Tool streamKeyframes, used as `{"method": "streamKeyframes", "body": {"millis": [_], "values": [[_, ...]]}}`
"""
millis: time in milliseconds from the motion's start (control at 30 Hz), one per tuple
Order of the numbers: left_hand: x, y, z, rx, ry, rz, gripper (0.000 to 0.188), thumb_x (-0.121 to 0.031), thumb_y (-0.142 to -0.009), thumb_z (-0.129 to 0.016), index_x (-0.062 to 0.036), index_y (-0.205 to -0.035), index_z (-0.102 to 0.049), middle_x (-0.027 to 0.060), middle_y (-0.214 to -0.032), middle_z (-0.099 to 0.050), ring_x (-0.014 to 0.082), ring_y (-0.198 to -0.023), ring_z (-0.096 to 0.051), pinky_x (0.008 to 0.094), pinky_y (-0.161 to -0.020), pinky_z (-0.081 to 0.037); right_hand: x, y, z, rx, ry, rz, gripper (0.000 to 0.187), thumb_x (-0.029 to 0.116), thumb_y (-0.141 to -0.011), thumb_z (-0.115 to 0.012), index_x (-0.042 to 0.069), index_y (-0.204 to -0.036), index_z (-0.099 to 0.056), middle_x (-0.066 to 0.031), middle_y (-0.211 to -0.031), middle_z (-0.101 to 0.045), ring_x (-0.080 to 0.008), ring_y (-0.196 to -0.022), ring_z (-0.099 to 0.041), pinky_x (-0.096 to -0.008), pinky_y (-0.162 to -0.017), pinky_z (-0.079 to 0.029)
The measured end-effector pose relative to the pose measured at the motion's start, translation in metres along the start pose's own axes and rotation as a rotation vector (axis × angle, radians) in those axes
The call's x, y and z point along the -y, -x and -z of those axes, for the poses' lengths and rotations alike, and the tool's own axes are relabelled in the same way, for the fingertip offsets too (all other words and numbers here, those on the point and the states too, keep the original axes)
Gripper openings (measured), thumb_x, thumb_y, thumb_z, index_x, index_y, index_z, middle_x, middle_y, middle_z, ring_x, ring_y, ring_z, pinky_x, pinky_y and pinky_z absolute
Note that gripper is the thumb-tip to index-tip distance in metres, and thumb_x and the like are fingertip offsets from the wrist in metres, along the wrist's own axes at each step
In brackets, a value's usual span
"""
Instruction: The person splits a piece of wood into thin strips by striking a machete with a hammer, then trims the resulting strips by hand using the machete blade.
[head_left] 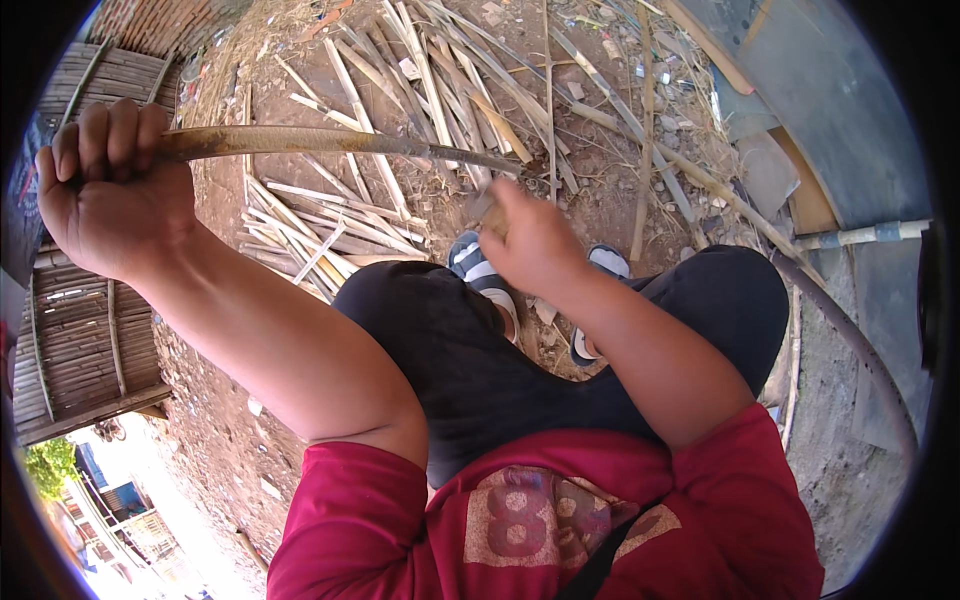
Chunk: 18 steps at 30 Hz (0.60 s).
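Observation:
My left hand (118,185), raised at the far left, is closed around the thick end of a long bamboo strip (290,140). The strip runs to the right, level with my knees' far side, yellow-brown near the fist and darker and thinner toward its tip. Close to that tip is my right hand (532,240), its fingers curled and smeared by motion. A small greyish, blade-like piece (480,207) shows at those fingers, too blurred to name. Whether it touches the strip I cannot tell.
Split bamboo pieces (340,225) lie heaped on the dirt ahead and left. A long pole (720,190) slants across the right side, near grey sheets (840,100). A bamboo-slat wall (75,330) stands left. My sandalled feet (480,265) are below my hands.

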<state>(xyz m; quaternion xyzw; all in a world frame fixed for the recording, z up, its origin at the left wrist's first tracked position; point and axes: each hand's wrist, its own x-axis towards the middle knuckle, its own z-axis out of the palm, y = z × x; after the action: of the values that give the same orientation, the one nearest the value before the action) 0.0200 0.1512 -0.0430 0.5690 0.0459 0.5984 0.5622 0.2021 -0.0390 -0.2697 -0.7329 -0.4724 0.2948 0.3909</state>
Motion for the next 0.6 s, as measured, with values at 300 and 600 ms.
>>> {"method": "streamKeyframes", "body": {"millis": [300,600], "values": [[-0.003,-0.004,0.013,-0.133,-0.042,-0.005,0.029,-0.023,-0.099,-0.041,-0.0134,-0.071,-0.039,0.0008,-0.064,-0.031,0.0158,-0.055,-0.027,0.0330,-0.054,-0.025,-0.045,-0.021,-0.022,-0.059,0.003,-0.138,0.045,0.018,-0.083,-0.070,0.000,-0.122,-0.056,-0.0283,-0.087,-0.069,-0.0472,-0.087,-0.068,-0.0518,-0.078,-0.054],[0.004,-0.005,0.023,-0.361,-0.248,-0.070,0.028,-0.018,-0.099,-0.035,-0.0153,-0.071,-0.038,-0.0009,-0.062,-0.028,0.0135,-0.053,-0.025,0.0298,-0.051,-0.024,-0.060,-0.013,-0.057,0.013,0.062,-0.033,0.038,0.017,-0.083,-0.071,0.004,-0.114,-0.053,-0.0252,-0.085,-0.069,-0.0460,-0.082,-0.069,-0.0559,-0.074,-0.054]]}}
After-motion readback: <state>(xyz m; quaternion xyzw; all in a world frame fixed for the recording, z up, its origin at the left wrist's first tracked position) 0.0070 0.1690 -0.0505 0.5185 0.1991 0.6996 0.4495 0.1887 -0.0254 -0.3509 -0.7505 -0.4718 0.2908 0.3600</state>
